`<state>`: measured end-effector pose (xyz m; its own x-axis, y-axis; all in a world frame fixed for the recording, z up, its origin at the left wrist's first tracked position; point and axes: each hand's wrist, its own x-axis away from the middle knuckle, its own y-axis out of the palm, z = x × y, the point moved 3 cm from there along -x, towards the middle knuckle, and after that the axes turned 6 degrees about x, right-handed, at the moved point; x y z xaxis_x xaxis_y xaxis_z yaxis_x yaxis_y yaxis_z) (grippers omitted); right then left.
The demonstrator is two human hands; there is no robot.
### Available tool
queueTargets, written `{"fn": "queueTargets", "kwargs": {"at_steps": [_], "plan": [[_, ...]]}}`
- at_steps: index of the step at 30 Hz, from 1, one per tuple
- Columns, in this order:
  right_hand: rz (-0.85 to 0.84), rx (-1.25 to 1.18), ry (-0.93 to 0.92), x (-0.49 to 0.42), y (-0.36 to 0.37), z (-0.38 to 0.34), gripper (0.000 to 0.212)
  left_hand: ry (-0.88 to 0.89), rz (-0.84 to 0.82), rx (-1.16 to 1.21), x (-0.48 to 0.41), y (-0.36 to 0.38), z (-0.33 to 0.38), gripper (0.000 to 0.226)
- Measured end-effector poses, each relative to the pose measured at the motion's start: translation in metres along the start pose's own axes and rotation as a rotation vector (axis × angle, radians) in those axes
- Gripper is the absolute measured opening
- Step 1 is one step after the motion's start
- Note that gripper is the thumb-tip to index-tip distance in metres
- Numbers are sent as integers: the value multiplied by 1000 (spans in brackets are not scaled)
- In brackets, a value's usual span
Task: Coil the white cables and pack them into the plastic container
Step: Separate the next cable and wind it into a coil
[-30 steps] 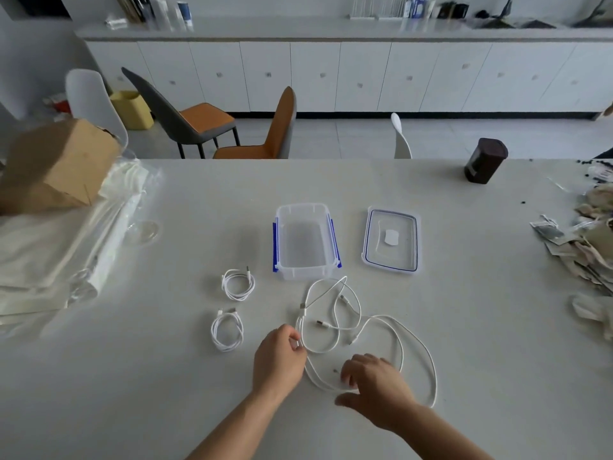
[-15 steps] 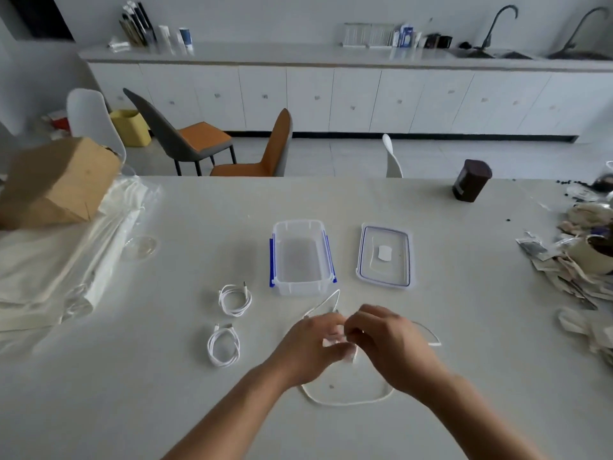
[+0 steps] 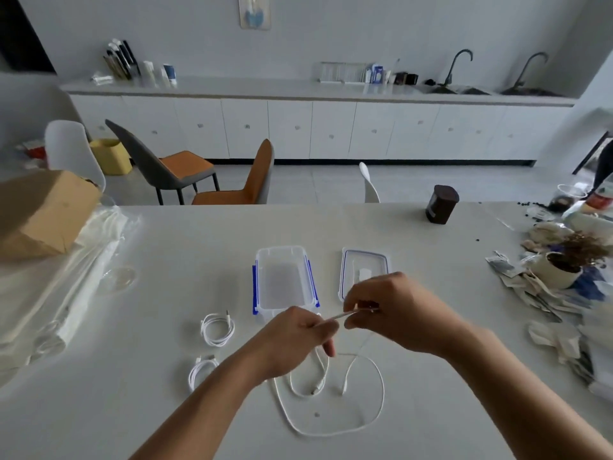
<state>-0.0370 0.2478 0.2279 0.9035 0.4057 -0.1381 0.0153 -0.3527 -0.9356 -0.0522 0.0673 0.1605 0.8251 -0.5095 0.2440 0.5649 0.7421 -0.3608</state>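
Observation:
A loose white cable lies in a wide loop on the table near me, its two ends hanging down inside the loop. My left hand and my right hand are raised above it, each pinching the cable, with a short taut stretch between them. The clear plastic container with blue clips stands open just beyond my left hand. Two coiled white cables lie to the left: one farther, one nearer.
The container's lid lies right of it, partly behind my right hand. A dark jar stands at the far right. Paper scraps and a cup clutter the right edge. A cardboard box and plastic bags fill the left.
Both hands have lifted off the table and moved apart, pulling a stretch of cable taut between them. The tangled cable now hangs and lies in one wide loop.

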Motion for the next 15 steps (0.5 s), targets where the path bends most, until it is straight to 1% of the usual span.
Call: {"fn": "queueTargets", "kwargs": {"at_steps": [2, 3, 4, 6, 8, 10, 12, 14, 15], "plan": [[-50, -10, 67, 2, -16, 12, 13, 17, 5, 166, 7, -12, 3, 47], [-18, -75, 98, 2, -24, 17, 11, 18, -12, 254, 11, -17, 6, 44], [49, -167, 126, 0, -30, 19, 9, 25, -44, 338, 13, -20, 10, 43], [245, -312, 119, -10, -39, 13, 7, 62, -124, 511, 18, -24, 22, 41], [426, -292, 63, -24, -40, -1, 8, 122, -178, 699, 21, -26, 32, 41], [519, -184, 9, -34, -33, -13, 14, 176, -198, 864, 23, -29, 40, 42], [544, -136, 8, -39, -24, -14, 20, 219, -263, 1014, 25, -30, 44, 43], [520, -188, 57, -38, -13, -13, 24, 277, -367, 1144, 28, -31, 46, 41], [496, -223, 71, -37, -6, -15, 20, 303, -405, 1196, 29, -32, 47, 40]]}}
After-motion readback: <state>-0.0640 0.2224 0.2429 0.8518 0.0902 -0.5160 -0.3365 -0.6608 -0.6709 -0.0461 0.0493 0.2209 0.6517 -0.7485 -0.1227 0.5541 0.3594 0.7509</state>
